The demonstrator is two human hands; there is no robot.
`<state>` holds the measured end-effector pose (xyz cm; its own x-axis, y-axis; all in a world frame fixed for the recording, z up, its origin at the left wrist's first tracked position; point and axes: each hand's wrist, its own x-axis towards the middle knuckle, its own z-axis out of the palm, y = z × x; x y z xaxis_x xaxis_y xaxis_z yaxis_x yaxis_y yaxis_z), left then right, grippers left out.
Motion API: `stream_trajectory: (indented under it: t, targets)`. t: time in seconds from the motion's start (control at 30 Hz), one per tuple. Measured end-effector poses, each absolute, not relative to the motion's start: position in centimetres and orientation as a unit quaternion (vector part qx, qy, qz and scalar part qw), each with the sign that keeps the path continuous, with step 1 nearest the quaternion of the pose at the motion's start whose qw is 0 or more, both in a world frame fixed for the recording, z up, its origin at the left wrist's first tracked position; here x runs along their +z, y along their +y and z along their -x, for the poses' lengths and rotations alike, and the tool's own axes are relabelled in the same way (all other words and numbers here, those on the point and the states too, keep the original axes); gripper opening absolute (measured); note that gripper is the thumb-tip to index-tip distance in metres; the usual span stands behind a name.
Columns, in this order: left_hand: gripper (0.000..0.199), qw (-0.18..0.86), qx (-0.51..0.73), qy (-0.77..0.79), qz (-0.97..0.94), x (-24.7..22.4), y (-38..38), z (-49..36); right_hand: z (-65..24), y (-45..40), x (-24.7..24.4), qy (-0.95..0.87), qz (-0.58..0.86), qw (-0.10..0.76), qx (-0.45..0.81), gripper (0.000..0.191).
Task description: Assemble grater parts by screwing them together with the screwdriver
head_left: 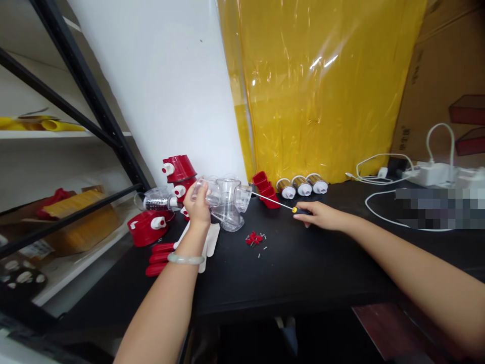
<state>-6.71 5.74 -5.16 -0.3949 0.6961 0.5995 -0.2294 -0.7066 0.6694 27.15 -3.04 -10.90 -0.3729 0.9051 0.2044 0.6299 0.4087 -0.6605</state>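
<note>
My left hand (198, 203) is closed around one end of a clear plastic housing (227, 202), which has several tube-like openings. In my right hand (311, 214) is a long screwdriver (275, 200) with a dark and yellow handle. Its shaft points left, and its tip is at the housing's right-hand opening; whether it touches a screw there is too small to tell. Below the housing, small red parts (254, 238) and several tiny screws (265, 247) lie on the black table (288, 273).
Red bases (146, 228) with white knobs and red handles (161, 259) lie at the left. Behind stand red cups (267, 189) and three drum-shaped parts (302, 185). White cables (379, 178) run along the right, and a shelf rack (87, 91) borders the left.
</note>
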Motion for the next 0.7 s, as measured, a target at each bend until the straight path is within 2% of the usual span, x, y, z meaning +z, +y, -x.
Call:
stream_trajectory:
  t: [0.17,0.4,0.53,0.7]
  targets:
    - [0.040,0.270,0.803,0.242,-0.473,-5.1,5.9,6.8,-26.5,-3.3,-11.0,-0.794,0.497,0.276,0.216,0.036]
    - [0.038,0.248,0.810,0.249,-0.470,-5.2,6.5,7.1,-26.8,-3.3,-10.4,-0.791,0.469,0.256,0.298,0.022]
    - [0.039,0.254,0.812,0.248,-0.464,-5.0,6.6,7.1,-27.6,-3.1,-10.3,-0.772,0.446,0.252,0.377,0.046]
    - [0.037,0.252,0.812,0.252,-0.463,-4.9,6.4,7.0,-28.3,-2.8,-10.6,-0.790,0.494,0.234,0.278,0.046]
